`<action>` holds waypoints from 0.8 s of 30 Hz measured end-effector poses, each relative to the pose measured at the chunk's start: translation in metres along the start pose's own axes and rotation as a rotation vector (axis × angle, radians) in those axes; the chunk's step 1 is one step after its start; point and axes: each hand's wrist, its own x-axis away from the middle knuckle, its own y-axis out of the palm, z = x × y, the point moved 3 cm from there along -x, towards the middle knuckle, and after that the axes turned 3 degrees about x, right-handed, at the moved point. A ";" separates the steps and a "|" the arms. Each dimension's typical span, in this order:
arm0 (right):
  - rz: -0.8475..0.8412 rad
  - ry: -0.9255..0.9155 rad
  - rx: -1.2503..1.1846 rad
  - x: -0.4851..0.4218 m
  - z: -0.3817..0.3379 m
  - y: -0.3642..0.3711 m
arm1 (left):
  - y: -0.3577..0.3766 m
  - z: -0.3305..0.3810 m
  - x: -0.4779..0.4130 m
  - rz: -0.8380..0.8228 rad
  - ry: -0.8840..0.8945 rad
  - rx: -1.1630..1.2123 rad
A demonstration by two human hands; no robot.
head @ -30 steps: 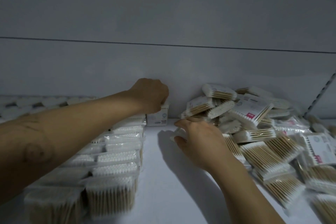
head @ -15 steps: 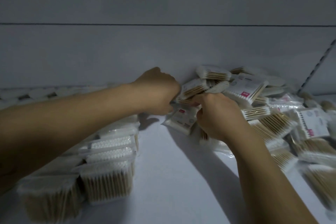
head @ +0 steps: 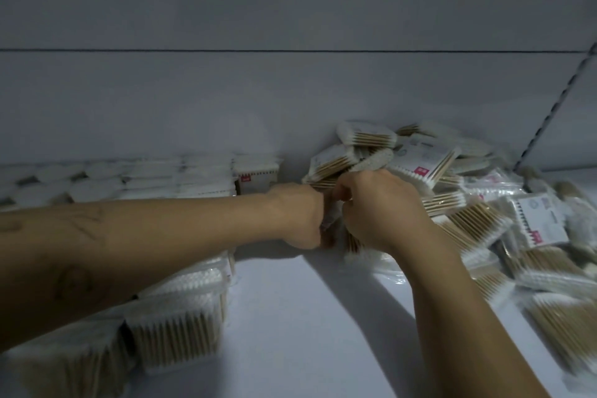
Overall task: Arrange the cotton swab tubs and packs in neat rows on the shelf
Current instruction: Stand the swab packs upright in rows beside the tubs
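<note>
Both your hands are in at the left foot of the loose pile, right up against each other. Your left hand is fisted, fingers curled tight on the end of a pack. Your right hand is hooked over the same spot, fingers curled down round it. The pack itself is mostly buried between your knuckles, with just a strip of wooden sticks showing, so I can't tell whether you've got one or two in there. It sits low on the shelf, touching the pile, well apart from the tidy rows on the left.

Here's the worry: you're gripping at the bottom of the heap. Those upper packs are stacked any old way and lean on the back panel. Pull the base one out fast and I'd expect the top ones to slide down onto the bare stretch of shelf between pile and rows.

The wrappers look slick, too. A pinch on one corner could let the pack twist or slip free halfway across.

And watch your left forearm. It lies right over the finished rows, and dragging it back low could knock the front packs crooked. Lift first, then carry across.
</note>
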 end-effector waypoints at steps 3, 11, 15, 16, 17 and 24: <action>0.001 -0.004 0.027 -0.002 -0.001 0.007 | -0.018 -0.011 0.005 -0.023 0.015 0.105; 0.243 0.185 -0.261 -0.005 0.002 0.008 | -0.062 -0.051 0.058 0.168 -0.011 0.333; 0.156 0.159 -0.756 -0.004 -0.004 0.006 | -0.066 -0.059 0.072 0.411 -0.010 0.442; 0.132 0.155 -0.865 -0.003 -0.007 0.007 | -0.064 -0.059 0.073 0.421 -0.001 0.478; 0.125 0.151 -0.933 -0.003 -0.009 0.008 | -0.061 -0.059 0.073 0.398 0.009 0.512; 0.221 -0.025 -0.847 -0.003 -0.019 0.009 | -0.070 -0.064 0.074 0.319 0.078 0.482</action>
